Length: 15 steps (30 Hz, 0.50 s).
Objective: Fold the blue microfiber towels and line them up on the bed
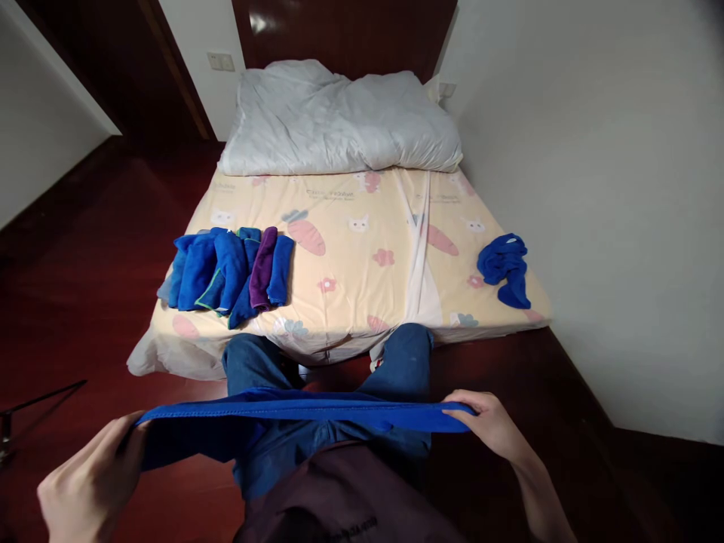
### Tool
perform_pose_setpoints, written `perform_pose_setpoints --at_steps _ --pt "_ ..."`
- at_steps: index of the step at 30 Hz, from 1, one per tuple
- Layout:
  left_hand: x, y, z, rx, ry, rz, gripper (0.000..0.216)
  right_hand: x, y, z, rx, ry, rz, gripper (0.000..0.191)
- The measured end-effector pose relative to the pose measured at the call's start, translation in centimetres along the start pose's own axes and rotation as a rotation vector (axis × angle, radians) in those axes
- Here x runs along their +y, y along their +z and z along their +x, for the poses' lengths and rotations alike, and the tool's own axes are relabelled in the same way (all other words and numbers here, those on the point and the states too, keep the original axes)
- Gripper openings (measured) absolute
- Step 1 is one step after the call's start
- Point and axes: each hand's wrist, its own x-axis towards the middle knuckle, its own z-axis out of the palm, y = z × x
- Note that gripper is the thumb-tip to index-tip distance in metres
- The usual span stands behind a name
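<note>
I hold a blue towel stretched flat and level in front of my waist, low in the head view. My left hand pinches its left end, fingers closed on the cloth. My right hand grips its right end the same way. Beyond it lies the bed with a cream sheet printed with carrots and cats. A row of folded towels, blue with one purple, lies on the bed's near left. A crumpled blue towel lies on the near right.
A white duvet is bunched at the head of the bed against a dark headboard. A white wall runs along the bed's right side. Dark red wooden floor lies to the left and under my legs.
</note>
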Motion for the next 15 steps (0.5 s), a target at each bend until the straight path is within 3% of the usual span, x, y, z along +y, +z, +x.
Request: perform_pose_setpoints --at_steps 4,8,15 --pt "-0.6 0.6 1.7 -0.051 0.123 0.051 0.024 -0.3 -0.6 1.2 0.037 -0.100 0.080 0.031" --pt "-1.1 1.1 5.4 -0.135 0.226 0.105 0.032 -0.9 -1.9 3.9 0.160 -0.201 0.125 0.040" --pt "2.7 1.0 15.1 -0.220 0.436 0.202 0.061 -3.1 -8.3 10.5 0.283 -0.311 -0.027 0.061"
